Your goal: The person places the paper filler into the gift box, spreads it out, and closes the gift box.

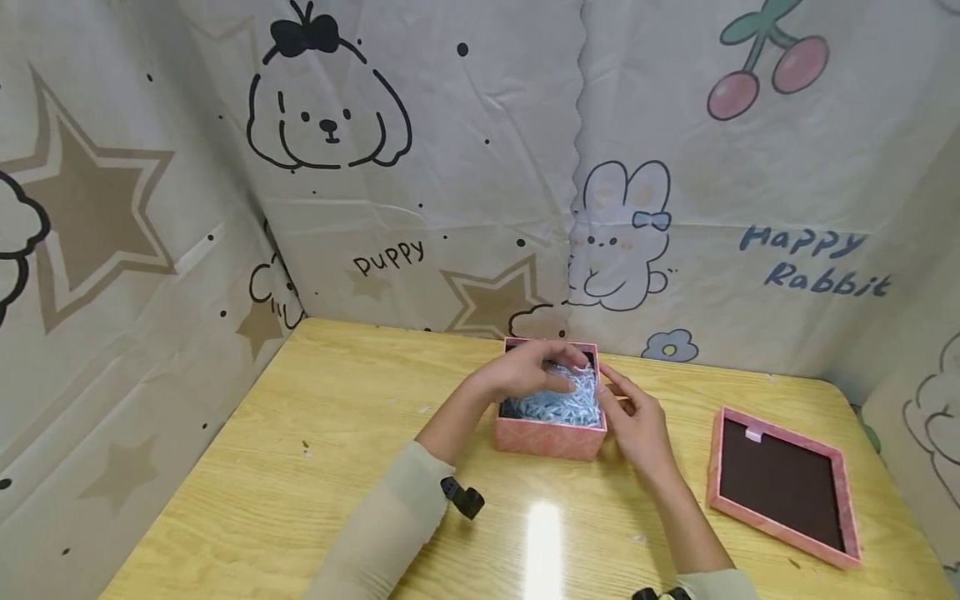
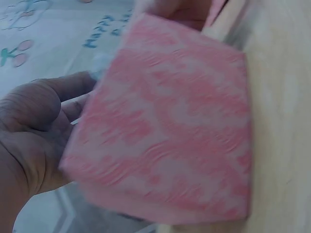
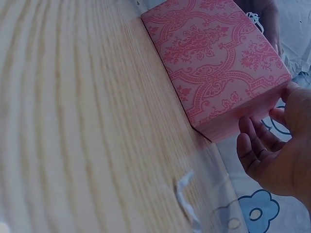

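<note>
In the head view, an open rectangular box of pink patterned card (image 1: 551, 439) stands at the far middle of a pale yellow wood-grain table (image 1: 352, 442), close to a cream printed cloth (image 1: 510, 192). Light blue shredded paper (image 1: 562, 407) lies inside. The left hand (image 1: 528, 368) reaches over the box from the left, part open, its thumb and loosely bent fingers parted above the paper; whether the fingertips touch it I cannot tell. The right hand (image 1: 637, 425) holds the box by its right wall, thumb at the rim and fingers bent against the outside. Well apart to the right, a shallow pink lid with a dark brown inside (image 1: 780, 483) lies hollow side up, a small pale tab (image 1: 753, 434) at its far edge; only the head view shows it.

The right wrist view alone makes the scrolling floral pattern clear, and shows the right fingertips touching the wall and a twisted white strip (image 3: 185, 199) on the table. The left wrist view is blurred; it shows the near wall and a sliver of the left, with the right hand cut off. Both wrist views hide the box's inside, and the left hand covers part of the paper.
</note>
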`<state>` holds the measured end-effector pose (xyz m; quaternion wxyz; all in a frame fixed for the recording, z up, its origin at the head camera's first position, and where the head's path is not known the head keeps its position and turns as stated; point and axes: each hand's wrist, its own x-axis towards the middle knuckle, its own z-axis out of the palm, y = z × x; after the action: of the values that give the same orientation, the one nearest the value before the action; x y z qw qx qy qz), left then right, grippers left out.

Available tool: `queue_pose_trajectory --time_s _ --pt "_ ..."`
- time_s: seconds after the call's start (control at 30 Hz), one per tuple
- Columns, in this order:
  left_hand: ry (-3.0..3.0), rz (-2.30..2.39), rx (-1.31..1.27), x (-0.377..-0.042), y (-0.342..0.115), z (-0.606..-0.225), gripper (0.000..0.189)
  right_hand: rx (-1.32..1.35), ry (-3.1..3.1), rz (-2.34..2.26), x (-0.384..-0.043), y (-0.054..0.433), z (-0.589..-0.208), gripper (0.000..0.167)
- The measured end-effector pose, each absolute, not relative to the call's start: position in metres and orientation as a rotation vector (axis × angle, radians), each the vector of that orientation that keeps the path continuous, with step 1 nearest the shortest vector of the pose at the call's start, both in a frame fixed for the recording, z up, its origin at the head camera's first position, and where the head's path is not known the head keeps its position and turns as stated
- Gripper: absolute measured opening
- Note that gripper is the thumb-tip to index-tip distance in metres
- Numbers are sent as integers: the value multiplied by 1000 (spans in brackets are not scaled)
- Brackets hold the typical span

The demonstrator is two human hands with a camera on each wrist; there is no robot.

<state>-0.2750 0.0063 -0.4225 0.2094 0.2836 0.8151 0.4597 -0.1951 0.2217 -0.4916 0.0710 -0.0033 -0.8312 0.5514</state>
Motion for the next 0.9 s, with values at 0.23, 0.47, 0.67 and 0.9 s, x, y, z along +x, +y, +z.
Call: queue_pose_trajectory --time_s 0.23,0.47,0.67,0.9 --pt "2171 1605 690 -279 -25 -406 38 -49 -2525 1621 -197 218 -488 49" --pt "2222 1675 530 -274 -19 -416 43 -60 -2528 1625 -195 218 -490 48" --pt "2267 1633 470 -270 6 -429 43 -60 -2529 1616 -194 222 -494 48" --pt "2250 1691 246 -267 25 -438 35 -40 -2541 1607 -196 222 -494 49"
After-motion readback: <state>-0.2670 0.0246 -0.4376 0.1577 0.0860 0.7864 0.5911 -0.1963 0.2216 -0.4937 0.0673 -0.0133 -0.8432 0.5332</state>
